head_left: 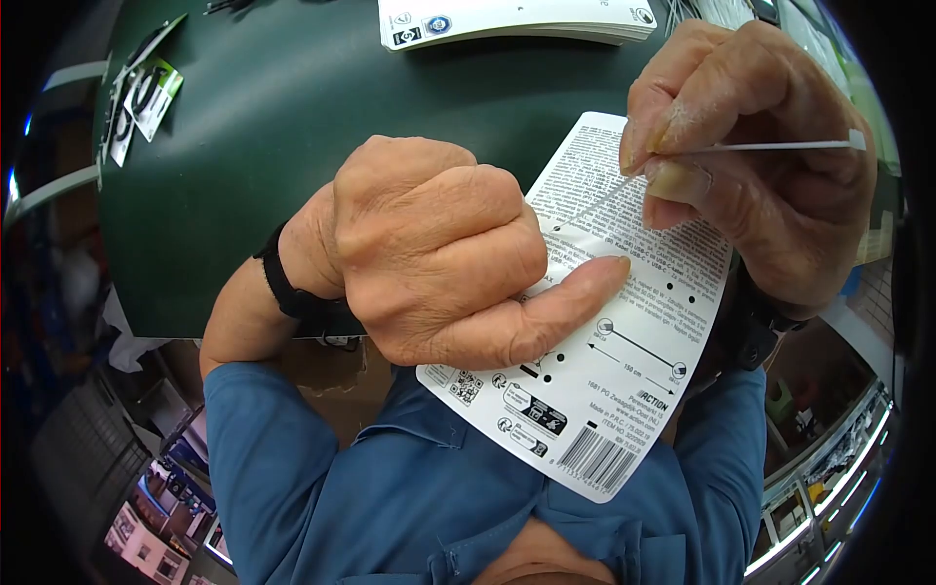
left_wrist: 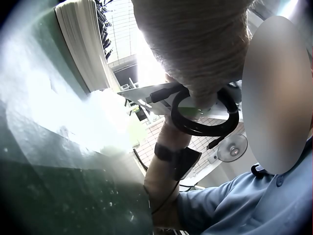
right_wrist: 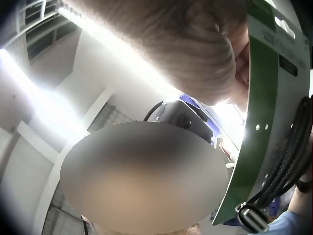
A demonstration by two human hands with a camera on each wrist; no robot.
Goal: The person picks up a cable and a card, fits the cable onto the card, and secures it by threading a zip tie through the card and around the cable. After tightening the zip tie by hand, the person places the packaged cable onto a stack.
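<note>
In the head view, my left hand (head_left: 439, 253) grips a white printed card (head_left: 624, 429), its thumb lying on the print and its other fingers curled. My right hand (head_left: 751, 146) pinches a thin white cable tie (head_left: 780, 146) between thumb and fingers. The tie's narrow end slants down to a small hole in the card, left of the pinch; its square head points right. A black coiled cable (left_wrist: 205, 129) shows under my left hand in the left wrist view. The right wrist view shows the card's green and grey side (right_wrist: 264, 83) with the black cable (right_wrist: 288, 156) against it.
A stack of white cards (head_left: 517, 21) lies at the back of the dark green table (head_left: 263, 107). Packaged black items (head_left: 151, 93) are at the table's left edge. Loose white ties (head_left: 717, 12) lie at the back right, behind my right hand.
</note>
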